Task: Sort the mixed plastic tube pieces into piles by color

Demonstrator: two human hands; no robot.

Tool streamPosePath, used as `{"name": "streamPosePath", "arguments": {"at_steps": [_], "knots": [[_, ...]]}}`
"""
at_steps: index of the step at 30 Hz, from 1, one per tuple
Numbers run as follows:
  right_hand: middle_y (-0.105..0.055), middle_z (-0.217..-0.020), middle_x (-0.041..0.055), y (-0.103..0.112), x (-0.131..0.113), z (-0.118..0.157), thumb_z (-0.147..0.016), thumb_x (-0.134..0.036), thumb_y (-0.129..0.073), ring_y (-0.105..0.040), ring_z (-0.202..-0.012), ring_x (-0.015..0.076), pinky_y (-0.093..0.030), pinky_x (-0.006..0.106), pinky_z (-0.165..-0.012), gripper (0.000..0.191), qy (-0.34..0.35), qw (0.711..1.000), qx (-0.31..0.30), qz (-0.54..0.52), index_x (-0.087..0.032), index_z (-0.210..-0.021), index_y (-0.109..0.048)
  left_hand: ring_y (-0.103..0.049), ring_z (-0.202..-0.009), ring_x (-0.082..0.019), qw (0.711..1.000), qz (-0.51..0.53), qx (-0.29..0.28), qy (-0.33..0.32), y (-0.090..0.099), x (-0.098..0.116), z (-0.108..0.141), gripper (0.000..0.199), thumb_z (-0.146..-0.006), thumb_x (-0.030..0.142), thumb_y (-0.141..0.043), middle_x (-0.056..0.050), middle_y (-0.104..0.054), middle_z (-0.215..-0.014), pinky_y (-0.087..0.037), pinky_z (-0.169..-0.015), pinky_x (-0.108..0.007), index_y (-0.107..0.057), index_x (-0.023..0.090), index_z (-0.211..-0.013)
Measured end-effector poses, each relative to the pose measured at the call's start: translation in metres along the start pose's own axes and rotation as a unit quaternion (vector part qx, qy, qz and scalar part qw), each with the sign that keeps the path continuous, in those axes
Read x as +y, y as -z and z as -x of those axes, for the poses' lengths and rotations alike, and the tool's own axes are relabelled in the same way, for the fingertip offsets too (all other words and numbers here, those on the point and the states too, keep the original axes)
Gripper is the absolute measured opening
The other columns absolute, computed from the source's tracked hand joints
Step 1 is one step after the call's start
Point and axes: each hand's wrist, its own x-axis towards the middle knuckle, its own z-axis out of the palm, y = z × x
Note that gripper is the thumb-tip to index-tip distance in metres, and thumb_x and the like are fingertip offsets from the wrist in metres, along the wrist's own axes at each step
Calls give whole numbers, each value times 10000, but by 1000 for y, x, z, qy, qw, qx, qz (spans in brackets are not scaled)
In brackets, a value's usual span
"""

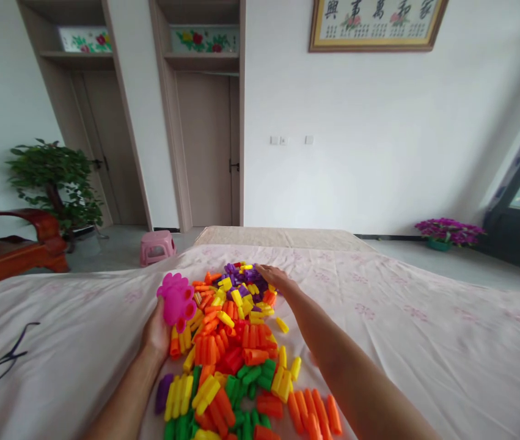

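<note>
A bright pink flower-shaped plastic piece [176, 300] with round sockets is held upright in my left hand [156, 330], at the left side of the pile. My right hand [272, 276] reaches to the far end of the pile, its fingers stretched out beside the purple plastic pieces [251, 276]. A small yellow piece lies close to those fingertips; contact is hard to make out. Between my arms spreads a long heap of finger-shaped plastic pieces: orange ones [209, 348], yellow ones [179, 396], red ones [231, 360] and green ones [253, 374].
A pale flowered cloth [379, 348] covers the surface under the pile. Black-framed glasses [5, 360] rest at the left. Beyond the surface stand a pink stool [157, 246], a wooden chair [16, 238], a leafy plant [55, 180] and purple flowers [450, 232].
</note>
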Motion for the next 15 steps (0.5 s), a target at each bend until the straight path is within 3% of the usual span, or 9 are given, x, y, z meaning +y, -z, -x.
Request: {"name": "streamPosePath", "arguments": {"at_steps": [4,9,15], "knots": [[-612,-1320,15,-7,-23,13,-912,-691,-301,-497,-1256,314,-316,514,-1057,573,52,998,-12,-17,-381,-1272,-622,-653,-1145,-281,1000,7,4,16,-2,1,-1,480,-939,393,-472,-92,-710,-1227,-546,-933,-441,-536,241,-1390],[-626,-1292,6,-21,-66,48,-836,-719,-468,-543,-1187,303,-381,446,-1009,566,130,986,-7,-101,-375,-1252,-641,-696,-1057,-269,1000,12,2,22,-3,0,0,487,-946,385,-463,-105,-728,-1176,-570,-893,-413,-534,205,-1393],[-689,-1144,29,-46,-122,80,-810,-599,-610,-593,-1096,269,-452,400,-939,474,167,972,25,-164,-309,-1179,-676,-699,-1046,-267,999,6,-19,34,-14,10,11,454,-956,377,-440,-99,-731,-1172,-575,-871,-431,-567,221,-1362]]}}
